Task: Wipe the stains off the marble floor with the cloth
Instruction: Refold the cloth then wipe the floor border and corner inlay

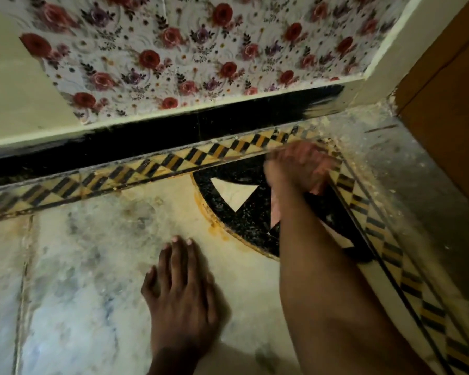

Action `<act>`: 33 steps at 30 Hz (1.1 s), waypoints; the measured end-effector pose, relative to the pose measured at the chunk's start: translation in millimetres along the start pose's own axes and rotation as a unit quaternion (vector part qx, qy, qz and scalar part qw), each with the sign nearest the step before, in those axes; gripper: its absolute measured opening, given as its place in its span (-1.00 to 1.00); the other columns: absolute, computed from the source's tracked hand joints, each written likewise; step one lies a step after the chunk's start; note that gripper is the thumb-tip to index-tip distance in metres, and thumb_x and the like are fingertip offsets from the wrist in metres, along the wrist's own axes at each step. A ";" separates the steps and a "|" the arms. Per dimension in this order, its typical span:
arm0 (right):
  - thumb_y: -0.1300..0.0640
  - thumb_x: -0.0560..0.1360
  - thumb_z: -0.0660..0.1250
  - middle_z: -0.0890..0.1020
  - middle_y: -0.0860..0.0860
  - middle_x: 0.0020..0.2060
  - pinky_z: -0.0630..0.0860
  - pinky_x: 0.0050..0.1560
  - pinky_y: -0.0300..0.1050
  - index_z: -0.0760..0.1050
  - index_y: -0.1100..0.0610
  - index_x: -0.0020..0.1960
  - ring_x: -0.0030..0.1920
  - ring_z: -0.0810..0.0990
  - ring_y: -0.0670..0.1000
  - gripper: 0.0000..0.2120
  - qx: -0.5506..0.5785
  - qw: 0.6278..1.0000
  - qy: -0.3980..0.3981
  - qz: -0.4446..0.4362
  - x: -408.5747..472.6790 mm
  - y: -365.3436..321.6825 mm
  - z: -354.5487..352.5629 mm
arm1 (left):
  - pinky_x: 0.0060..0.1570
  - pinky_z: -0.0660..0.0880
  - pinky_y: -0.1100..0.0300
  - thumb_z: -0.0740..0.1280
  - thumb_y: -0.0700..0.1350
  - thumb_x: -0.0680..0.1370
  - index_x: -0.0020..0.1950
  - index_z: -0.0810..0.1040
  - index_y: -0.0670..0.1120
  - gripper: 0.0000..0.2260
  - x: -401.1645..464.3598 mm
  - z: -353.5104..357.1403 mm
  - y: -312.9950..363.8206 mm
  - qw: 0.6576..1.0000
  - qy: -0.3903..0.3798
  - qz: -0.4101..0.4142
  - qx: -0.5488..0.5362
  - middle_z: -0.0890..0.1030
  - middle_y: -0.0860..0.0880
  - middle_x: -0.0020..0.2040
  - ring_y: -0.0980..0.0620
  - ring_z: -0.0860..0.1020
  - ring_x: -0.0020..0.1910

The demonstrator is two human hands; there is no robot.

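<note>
My right hand (298, 169) is motion-blurred at the far corner of the marble floor (98, 266), where the yellow-and-black checkered border (152, 169) turns. Its fingers are curled and press down on a pinkish cloth (318, 188), of which only small bits show below the fingers and beside the wrist. My left hand (182, 290) lies flat on the pale marble, fingers spread and pointing toward the wall. An orange-yellow stain (210, 215) runs along the outer edge of the black inlaid arc (244, 226). Grey smudges (136, 212) mark the marble to the left.
A wall with floral covering (195, 50) and a black skirting strip (173, 133) closes the far side. A brown wooden door or panel (450, 104) stands at the right. Pale dust and grit (385, 163) lie on the grey strip along the right border.
</note>
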State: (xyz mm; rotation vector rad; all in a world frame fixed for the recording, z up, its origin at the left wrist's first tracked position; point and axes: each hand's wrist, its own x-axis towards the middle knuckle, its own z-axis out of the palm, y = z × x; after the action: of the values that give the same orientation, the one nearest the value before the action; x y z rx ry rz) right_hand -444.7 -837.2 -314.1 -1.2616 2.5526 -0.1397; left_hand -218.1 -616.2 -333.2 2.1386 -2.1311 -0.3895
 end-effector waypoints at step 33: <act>-0.48 0.59 -0.32 -0.25 0.00 0.72 -0.17 0.64 0.36 -0.30 -0.31 0.66 0.70 -0.26 0.19 -0.31 -0.074 0.971 -0.034 -0.224 -148.2 132.0 19.9 | 0.55 0.03 -0.21 -0.04 0.16 0.65 0.72 0.01 -0.09 -0.34 -5.9 2.9 -6.1 1.000 0.015 0.021 0.015 0.07 -0.18 0.71 -0.18 0.03 0.69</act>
State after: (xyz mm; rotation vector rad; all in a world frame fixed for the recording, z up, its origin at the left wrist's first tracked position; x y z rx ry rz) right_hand -454.1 -638.6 -329.4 -1.8516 2.2147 0.0023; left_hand -212.9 -609.8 -336.9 2.0978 -2.1754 -0.3211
